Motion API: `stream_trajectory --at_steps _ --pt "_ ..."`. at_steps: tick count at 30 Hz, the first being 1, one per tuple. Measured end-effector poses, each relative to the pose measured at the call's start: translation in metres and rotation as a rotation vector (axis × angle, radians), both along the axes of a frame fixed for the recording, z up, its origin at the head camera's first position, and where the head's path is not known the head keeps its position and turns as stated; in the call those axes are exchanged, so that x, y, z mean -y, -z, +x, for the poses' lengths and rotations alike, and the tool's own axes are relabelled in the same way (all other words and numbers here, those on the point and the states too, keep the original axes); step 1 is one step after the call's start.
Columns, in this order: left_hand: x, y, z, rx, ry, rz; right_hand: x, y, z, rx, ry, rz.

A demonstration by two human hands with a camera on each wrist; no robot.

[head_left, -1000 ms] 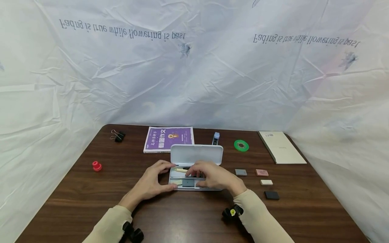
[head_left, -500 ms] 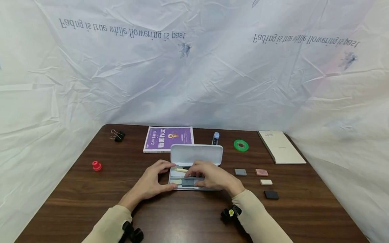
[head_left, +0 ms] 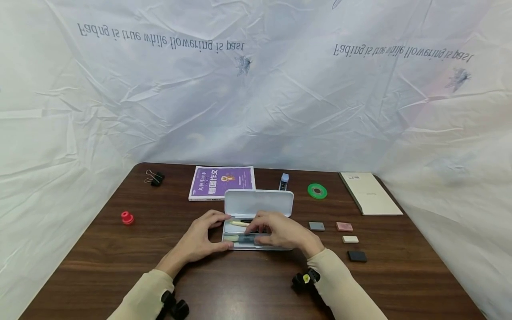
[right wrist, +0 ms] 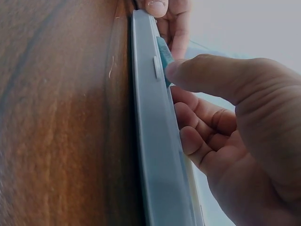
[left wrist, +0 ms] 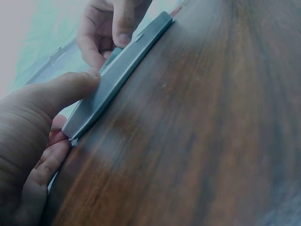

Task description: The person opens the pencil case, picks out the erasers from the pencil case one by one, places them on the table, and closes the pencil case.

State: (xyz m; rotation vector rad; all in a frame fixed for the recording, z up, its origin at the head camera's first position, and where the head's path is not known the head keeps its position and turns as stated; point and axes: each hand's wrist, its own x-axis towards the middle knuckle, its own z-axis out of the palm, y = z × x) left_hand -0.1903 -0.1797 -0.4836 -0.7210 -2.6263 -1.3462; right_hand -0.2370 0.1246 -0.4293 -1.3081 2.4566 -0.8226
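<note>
A white pencil case (head_left: pixel 259 204) lies with its lid raised, in front of me in the head view. My left hand (head_left: pixel 200 235) grips its left end, thumb at the front edge and fingers at the back. My right hand (head_left: pixel 280 231) reaches into the tray, pinching a blue-grey eraser (head_left: pixel 245 239); its thumb lies on the block in the right wrist view, where the eraser (right wrist: pixel 163 54) rises above the case's front wall. A cream-coloured pen (head_left: pixel 238 223) lies in the rear compartment. A pale piece (head_left: pixel 231 238) sits left of the eraser. The right fingers hide part of the tray.
Grey (head_left: pixel 316 226), pink (head_left: pixel 344 227), white (head_left: pixel 350 239) and black (head_left: pixel 357 256) blocks lie to the right. Behind are a purple book (head_left: pixel 224 182), a glue stick (head_left: pixel 283 182), green tape (head_left: pixel 317 191) and a cream pad (head_left: pixel 370 193). A binder clip (head_left: pixel 157 179) and red piece (head_left: pixel 127 218) lie left.
The blue-grey eraser has shifted and tilted under the right thumb; earlier it lay flat in the front compartment. The left hand keeps its hold on the case.
</note>
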Motion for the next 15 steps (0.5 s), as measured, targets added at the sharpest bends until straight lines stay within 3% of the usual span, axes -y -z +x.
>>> stream_trajectory --at_steps 15 --pt "0.0 0.0 0.0 0.01 -0.012 -0.027 0.016 0.007 0.008 -0.162 0.078 -0.014"
